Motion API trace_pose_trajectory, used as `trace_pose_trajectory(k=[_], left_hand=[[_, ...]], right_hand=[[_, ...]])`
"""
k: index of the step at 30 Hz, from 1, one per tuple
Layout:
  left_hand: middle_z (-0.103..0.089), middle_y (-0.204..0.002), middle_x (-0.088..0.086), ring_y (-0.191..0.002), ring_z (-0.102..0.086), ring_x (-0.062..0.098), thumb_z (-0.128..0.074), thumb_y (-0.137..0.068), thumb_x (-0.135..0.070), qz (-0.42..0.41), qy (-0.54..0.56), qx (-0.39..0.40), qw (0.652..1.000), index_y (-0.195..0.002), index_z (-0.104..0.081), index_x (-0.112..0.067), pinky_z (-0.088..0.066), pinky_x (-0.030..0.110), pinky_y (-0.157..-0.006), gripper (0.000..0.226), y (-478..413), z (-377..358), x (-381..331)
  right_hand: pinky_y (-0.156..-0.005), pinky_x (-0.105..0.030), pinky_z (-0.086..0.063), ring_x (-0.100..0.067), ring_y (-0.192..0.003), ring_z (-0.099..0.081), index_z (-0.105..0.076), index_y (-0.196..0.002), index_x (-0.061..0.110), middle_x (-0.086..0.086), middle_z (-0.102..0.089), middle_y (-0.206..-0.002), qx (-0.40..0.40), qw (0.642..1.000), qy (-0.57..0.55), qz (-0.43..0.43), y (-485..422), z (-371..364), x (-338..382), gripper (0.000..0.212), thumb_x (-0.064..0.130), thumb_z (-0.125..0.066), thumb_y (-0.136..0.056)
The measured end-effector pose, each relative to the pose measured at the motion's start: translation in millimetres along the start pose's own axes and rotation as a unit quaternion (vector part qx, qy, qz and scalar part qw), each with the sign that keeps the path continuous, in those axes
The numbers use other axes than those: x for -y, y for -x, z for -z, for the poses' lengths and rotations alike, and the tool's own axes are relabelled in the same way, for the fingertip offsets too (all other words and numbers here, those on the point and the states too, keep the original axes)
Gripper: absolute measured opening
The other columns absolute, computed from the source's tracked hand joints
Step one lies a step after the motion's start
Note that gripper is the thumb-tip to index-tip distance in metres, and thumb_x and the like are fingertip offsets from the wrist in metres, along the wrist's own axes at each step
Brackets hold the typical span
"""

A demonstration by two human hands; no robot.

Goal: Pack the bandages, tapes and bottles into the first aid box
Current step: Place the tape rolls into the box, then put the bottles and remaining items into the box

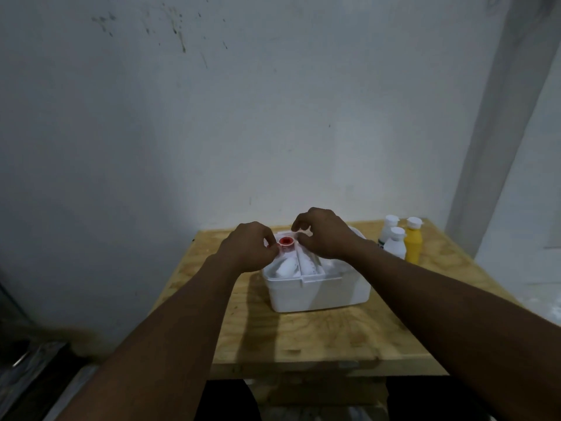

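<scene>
A white first aid box [318, 294] stands open on the wooden table [303, 338], with white packed items inside and a raised middle divider or handle. A small red cap or roll [286, 241] sits at the box's far left rim. My left hand [249, 250] pinches it between finger and thumb. Over the far rim, just right of the red item, my right hand [324, 235] hovers with fingers curled; what it touches is hidden. Two white bottles [394, 243] and a yellow bottle [413, 241] stand upright right of the box.
The table stands against a pale wall, with its front edge near me and its left edge dropping to a dark floor. Bare wood lies in front of the box. A pale vertical post rises at the right.
</scene>
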State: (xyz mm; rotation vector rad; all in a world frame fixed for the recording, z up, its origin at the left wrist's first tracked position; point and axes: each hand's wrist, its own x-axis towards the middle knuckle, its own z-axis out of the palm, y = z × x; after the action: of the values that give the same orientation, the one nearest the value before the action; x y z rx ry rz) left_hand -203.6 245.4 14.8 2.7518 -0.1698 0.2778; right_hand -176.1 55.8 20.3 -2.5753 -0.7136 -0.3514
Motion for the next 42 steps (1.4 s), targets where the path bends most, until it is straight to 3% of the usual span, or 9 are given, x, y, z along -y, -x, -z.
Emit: trace_pose_trajectory(k=[7,15,18,23,26,29,32,38,42], left_hand=[[-0.064,-0.105,0.002,-0.101,-0.063,0.025,-0.07,-0.082,-0.043,-0.021,-0.021,-0.048,0.998,-0.085,-0.075,-0.026,-0.056,0.043,-0.085,0.017,-4,1,-39],[-0.063,-0.115,0.002,-0.112,-0.058,0.023,-0.065,-0.088,-0.04,-0.122,0.001,-0.033,0.992,-0.105,-0.07,-0.026,-0.052,0.043,-0.092,0.022,-15,-25,-120],[-0.064,-0.117,0.002,-0.114,-0.057,0.024,-0.065,-0.089,-0.039,-0.157,-0.002,-0.016,0.988,-0.116,-0.068,-0.026,-0.051,0.042,-0.093,0.03,-21,-40,-149],[-0.065,-0.121,0.002,-0.114,-0.058,0.025,-0.066,-0.088,-0.034,-0.187,-0.008,0.013,0.982,-0.127,-0.063,-0.027,-0.052,0.042,-0.092,0.039,-31,-59,-179],[-0.065,-0.123,0.004,-0.115,-0.057,0.027,-0.064,-0.089,-0.03,-0.205,-0.03,0.031,0.978,-0.13,-0.061,-0.028,-0.05,0.044,-0.094,0.041,-35,-70,-188],[-0.064,-0.123,0.004,-0.114,-0.057,0.027,-0.064,-0.089,-0.028,-0.211,-0.045,0.028,0.976,-0.132,-0.058,-0.03,-0.05,0.042,-0.093,0.043,-39,-79,-192],[-0.065,-0.119,0.003,-0.107,-0.058,0.024,-0.066,-0.09,-0.032,-0.203,-0.035,0.018,0.978,-0.125,-0.057,-0.027,-0.05,0.035,-0.082,0.037,-42,-84,-196],[-0.069,-0.112,0.002,-0.092,-0.063,0.024,-0.069,-0.089,-0.036,-0.179,0.008,0.027,0.984,-0.111,-0.058,-0.03,-0.049,0.032,-0.071,0.026,-48,-85,-194],[-0.071,-0.109,0.003,-0.092,-0.066,0.024,-0.072,-0.087,-0.033,-0.178,0.051,0.003,0.983,-0.11,-0.062,-0.026,-0.055,0.037,-0.078,0.026,-47,-78,-189]], right_hand=[[-0.08,-0.034,-0.053,-0.015,-0.078,-0.063,-0.072,-0.095,0.023,0.004,-0.072,-0.085,-0.102,0.993,-0.032,-0.058,26,47,-33,0.016,0.023,-0.061,-0.084],[-0.072,-0.031,-0.05,-0.02,-0.077,-0.063,-0.071,-0.092,0.019,0.001,-0.07,-0.083,-0.173,0.97,-0.03,-0.166,78,99,-96,0.018,0.017,-0.058,-0.081],[-0.069,-0.031,-0.053,-0.017,-0.072,-0.064,-0.071,-0.084,0.02,0.003,-0.068,-0.079,-0.137,0.971,-0.026,-0.196,99,104,-119,0.012,0.02,-0.059,-0.081],[-0.075,-0.027,-0.053,-0.007,-0.067,-0.06,-0.075,-0.094,0.014,0.009,-0.064,-0.076,0.073,0.975,-0.051,-0.201,127,89,-135,0.018,0.017,-0.06,-0.084],[-0.07,-0.024,-0.049,-0.011,-0.076,-0.061,-0.074,-0.099,0.023,0.012,-0.059,-0.078,0.116,0.97,-0.068,-0.204,135,72,-139,0.026,0.014,-0.058,-0.08],[-0.061,-0.018,-0.043,-0.004,-0.065,-0.054,-0.071,-0.108,0.028,0.012,-0.058,-0.075,0.153,0.963,-0.092,-0.202,136,62,-141,0.037,0.01,-0.056,-0.079],[-0.071,-0.021,-0.048,-0.009,-0.075,-0.057,-0.066,-0.12,0.03,0.009,-0.059,-0.083,0.197,0.954,-0.111,-0.199,134,58,-143,0.042,0.012,-0.057,-0.083],[-0.081,-0.026,-0.052,-0.015,-0.097,-0.06,-0.069,-0.112,0.031,0.003,-0.062,-0.108,0.203,0.948,-0.114,-0.215,124,52,-147,0.03,0.033,-0.065,-0.082],[-0.076,-0.029,-0.05,-0.016,-0.094,-0.06,-0.068,-0.085,0.027,0.004,-0.066,-0.104,0.173,0.956,-0.09,-0.222,122,51,-151,0.024,0.045,-0.075,-0.071]])
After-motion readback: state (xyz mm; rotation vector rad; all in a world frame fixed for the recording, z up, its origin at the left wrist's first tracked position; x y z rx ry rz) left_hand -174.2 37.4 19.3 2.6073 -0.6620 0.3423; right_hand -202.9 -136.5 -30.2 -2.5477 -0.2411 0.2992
